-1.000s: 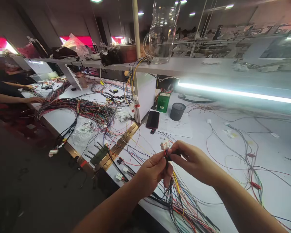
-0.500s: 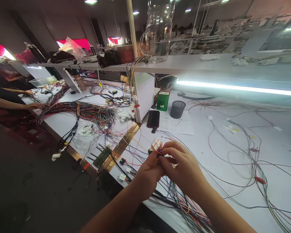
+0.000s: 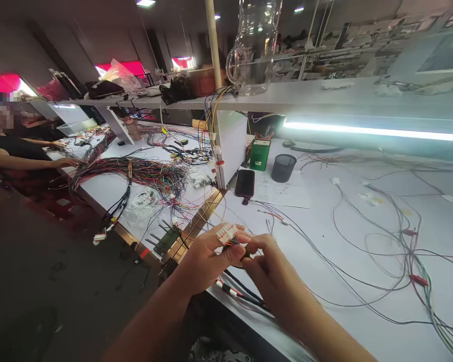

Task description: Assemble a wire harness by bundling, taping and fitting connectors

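A white multi-pin wire connector lies across the fingers of my left hand, whose thumb presses on the wires behind it. Several dark and coloured wires run from its back into my grip. My right hand is closed in a pinch right beside the left thumb, at these wires. What its fingertips hold is hidden. Below my hands, a black-sleeved cable bundle with white and red bands runs along the bench edge.
A phone, a green box and a black mesh cup stand behind my hands. Loose wires with red clips spread at right. At left, a large wire harness covers the neighbouring bench, where another person's hand rests.
The connector and both hands have shifted slightly left, and the left hand has turned to show the connector on its fingers. The coloured wire bundle below the hands has mostly left view.
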A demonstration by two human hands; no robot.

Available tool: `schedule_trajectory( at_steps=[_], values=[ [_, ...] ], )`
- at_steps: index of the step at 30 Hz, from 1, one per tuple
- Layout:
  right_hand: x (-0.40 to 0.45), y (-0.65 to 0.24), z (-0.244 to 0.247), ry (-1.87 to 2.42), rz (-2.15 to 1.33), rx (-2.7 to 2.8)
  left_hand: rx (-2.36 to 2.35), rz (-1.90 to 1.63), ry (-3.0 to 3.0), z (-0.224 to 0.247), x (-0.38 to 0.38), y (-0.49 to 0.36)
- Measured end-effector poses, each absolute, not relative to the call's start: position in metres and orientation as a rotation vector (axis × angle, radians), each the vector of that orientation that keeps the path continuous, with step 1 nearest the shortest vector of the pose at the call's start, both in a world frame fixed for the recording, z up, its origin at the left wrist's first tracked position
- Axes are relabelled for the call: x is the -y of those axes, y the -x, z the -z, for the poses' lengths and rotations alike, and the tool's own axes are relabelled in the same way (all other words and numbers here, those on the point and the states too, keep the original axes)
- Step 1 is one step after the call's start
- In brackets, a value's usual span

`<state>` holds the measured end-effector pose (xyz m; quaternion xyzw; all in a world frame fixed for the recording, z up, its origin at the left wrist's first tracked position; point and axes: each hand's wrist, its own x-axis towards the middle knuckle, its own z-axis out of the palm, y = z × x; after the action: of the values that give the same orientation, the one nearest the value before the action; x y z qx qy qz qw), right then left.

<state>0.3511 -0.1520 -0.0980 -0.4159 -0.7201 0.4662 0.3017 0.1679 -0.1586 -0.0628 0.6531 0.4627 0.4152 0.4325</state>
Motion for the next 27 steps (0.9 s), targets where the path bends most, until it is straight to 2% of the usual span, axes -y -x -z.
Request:
schedule_trajectory(
  at_steps=[4,8,10,13,18,23,27],
  values=[
    [0.164,-0.370,0.147,1.310,-1.304,2.007,-1.189,-1.148,-1.600,0.050,0.160,-0.168],
    [0.168,-0.390,0.189,1.384,-1.257,2.181,-1.186,-1.055,-1.743,0.051,0.167,-0.176],
    [0.166,-0.393,0.183,1.399,-1.243,2.206,-1.219,-1.096,-1.650,0.051,0.170,-0.179],
    [0.163,-0.386,0.146,1.339,-1.270,2.123,-1.237,-1.140,-1.545,0.047,0.171,-0.178],
    [0.160,-0.360,0.093,1.078,-1.217,1.923,-1.300,-0.957,-1.470,0.038,0.171,-0.173],
    [0.159,-0.347,0.097,0.763,-0.827,1.979,-1.356,-1.015,-1.273,0.043,0.175,-0.174],
    [0.157,-0.350,0.110,0.674,-0.647,2.021,-1.305,-1.056,-1.105,0.050,0.175,-0.175]
  ],
)
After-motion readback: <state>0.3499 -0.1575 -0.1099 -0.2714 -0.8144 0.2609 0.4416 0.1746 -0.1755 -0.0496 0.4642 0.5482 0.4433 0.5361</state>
